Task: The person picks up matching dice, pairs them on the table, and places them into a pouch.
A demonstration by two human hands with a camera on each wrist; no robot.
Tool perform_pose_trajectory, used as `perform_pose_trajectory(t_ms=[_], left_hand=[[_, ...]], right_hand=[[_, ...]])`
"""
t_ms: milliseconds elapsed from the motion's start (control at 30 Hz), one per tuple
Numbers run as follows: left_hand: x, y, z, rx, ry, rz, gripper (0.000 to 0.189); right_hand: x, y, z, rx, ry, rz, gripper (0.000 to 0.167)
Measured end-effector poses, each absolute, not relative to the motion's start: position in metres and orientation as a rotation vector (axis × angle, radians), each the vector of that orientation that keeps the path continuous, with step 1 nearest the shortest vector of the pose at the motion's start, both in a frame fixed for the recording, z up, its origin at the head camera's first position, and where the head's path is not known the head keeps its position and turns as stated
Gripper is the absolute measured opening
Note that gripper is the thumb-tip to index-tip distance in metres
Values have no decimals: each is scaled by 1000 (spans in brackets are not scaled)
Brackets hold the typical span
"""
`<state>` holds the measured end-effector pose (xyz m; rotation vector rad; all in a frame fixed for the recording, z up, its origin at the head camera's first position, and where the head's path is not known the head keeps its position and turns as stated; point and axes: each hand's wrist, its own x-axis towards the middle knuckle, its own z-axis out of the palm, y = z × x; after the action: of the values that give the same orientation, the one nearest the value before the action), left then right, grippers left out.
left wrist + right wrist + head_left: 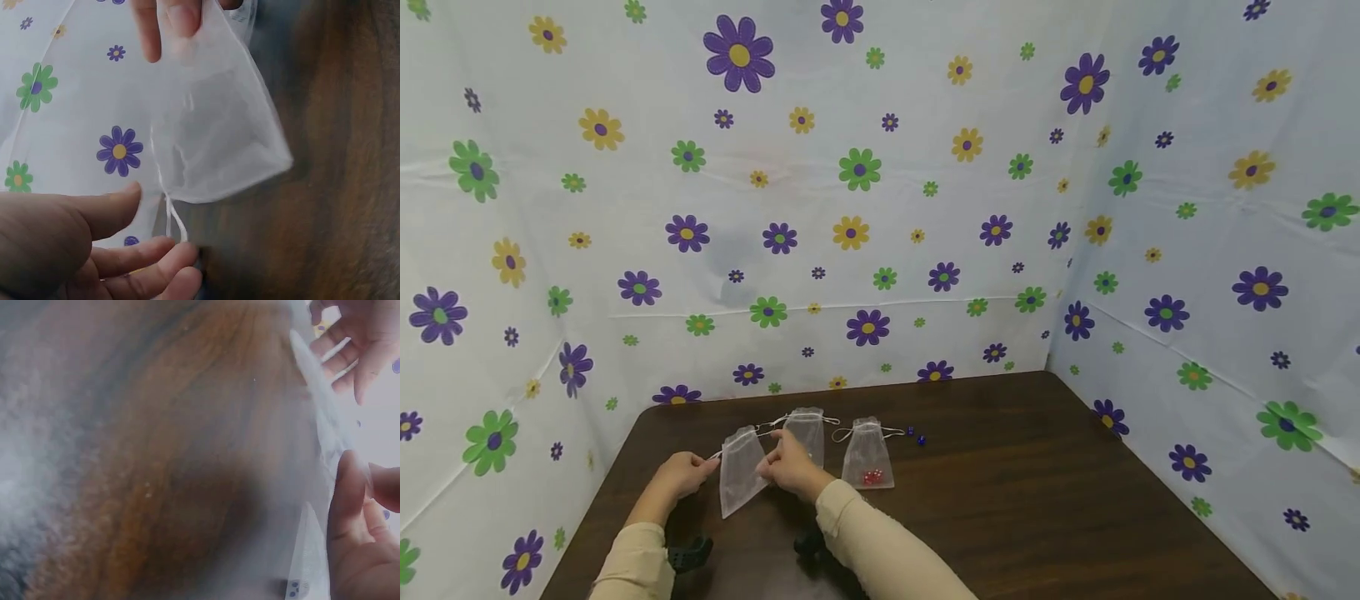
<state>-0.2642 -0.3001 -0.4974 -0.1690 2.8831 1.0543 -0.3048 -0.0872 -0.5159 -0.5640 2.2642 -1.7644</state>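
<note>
My right hand (793,465) pinches a sheer white drawstring pouch (741,477) between thumb and finger and holds it up at a tilt. No contents show inside that pouch. At its left side, the fingers of my left hand (683,475) touch the looped drawstring (175,219); the thumb stands apart from them. Just behind, a second sheer pouch (805,428) lies partly hidden by my right hand. A white die with dark blue dots (294,589) shows at that pouch in the right wrist view.
Right of my right hand, a third sheer pouch (867,446) lies flat with red dice (872,477) inside. Two dark blue dice (916,436) sit beside its string. The dark wooden table (1037,500) meets a flower-printed cloth (857,250) at the back and sides.
</note>
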Motion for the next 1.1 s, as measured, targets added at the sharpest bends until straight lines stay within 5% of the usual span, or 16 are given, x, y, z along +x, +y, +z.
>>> perform_pose_trajectory(t_ms=[233,600,933,1100], left_hand=[[-266,-301,-508,-160,2629,1318,68],[-264,-297,-503,-140,2617,1696,41],[-257,-300,-495,135,3040,1532,24],[-252,-307,-502,281,3190,1280,13]], right_hand=[[-304,-85,-514,-693,1972,-1967,65],[-304,-86,-513,-685,2024,-1885,61],[-307,-83,-503,-910,2504,-1642,12],[-308,-85,-510,-1064,2717,-1316,9]])
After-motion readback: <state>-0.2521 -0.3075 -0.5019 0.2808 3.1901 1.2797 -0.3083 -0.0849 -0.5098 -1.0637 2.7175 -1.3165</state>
